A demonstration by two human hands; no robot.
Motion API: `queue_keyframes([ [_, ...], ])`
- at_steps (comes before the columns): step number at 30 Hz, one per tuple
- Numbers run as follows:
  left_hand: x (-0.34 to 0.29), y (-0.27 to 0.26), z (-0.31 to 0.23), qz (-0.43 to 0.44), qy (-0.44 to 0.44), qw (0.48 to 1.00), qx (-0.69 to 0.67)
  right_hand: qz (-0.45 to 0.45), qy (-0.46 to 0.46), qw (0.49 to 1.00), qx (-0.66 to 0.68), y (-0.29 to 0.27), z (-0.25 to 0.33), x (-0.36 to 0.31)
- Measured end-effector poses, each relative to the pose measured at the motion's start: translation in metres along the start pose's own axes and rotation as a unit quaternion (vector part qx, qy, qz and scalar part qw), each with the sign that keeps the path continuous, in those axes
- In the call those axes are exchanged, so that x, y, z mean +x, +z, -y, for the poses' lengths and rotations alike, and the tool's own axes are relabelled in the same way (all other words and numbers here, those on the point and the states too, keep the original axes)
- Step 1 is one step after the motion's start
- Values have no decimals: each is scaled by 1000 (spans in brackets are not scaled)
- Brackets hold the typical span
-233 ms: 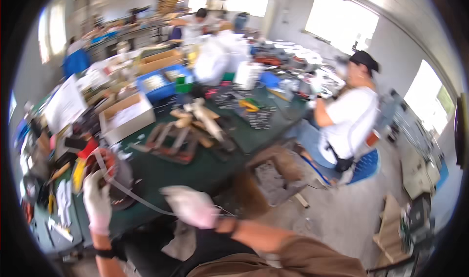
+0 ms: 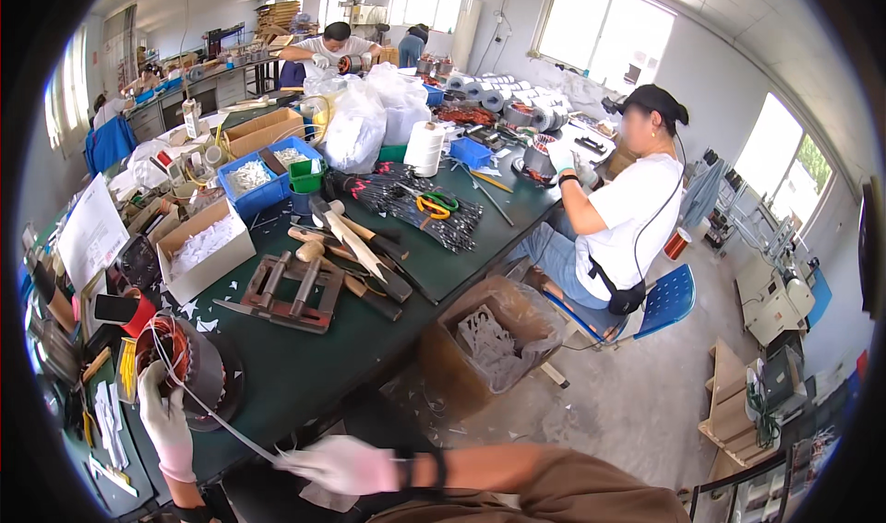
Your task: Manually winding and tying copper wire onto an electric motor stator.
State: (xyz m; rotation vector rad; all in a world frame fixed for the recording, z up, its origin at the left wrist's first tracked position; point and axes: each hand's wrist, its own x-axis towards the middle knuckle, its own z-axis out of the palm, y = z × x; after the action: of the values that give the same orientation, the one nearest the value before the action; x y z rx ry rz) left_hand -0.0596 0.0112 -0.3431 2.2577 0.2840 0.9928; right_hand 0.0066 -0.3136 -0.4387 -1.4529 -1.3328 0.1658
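A motor stator (image 2: pixel 210 368), a dark grey ring with copper-red windings inside, stands on the green table at the near left. My left hand (image 2: pixel 166 421), in a white glove, is closed at its near-left rim, the fingers bent against the winding edge. White cord (image 2: pixel 217 416) loops over the windings and runs taut down to the right. Its other end meets my gloved right hand (image 2: pixel 337 466), which is low by my lap with the fingertips pinched together on the cord. Part of the left fingers' grip is hidden by the stator and the cord.
Beyond the stator lie a metal frame fixture (image 2: pixel 288 292), wooden-handled tools (image 2: pixel 355 246) and a box of white slips (image 2: pixel 208 246). Scissors (image 2: pixel 434 206) rest on a bundle of dark sleeves. A lined carton (image 2: pixel 471 375) stands beside the table; a co-worker (image 2: pixel 637 209) sits at right.
My right hand has come lower and closer to me, drawing the cord straighter. My left hand stays at the stator. The whole view has shifted and sharpened.
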Motion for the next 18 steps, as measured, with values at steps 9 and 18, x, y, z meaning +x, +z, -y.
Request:
queue_keyframes([
  [9,0,-4,5,2,100,985,143,15,552,751,-363,-239,4,-348],
  [18,1,-5,-4,-4,95,990,102,-55,184,864,-466,-151,-46,-92],
])
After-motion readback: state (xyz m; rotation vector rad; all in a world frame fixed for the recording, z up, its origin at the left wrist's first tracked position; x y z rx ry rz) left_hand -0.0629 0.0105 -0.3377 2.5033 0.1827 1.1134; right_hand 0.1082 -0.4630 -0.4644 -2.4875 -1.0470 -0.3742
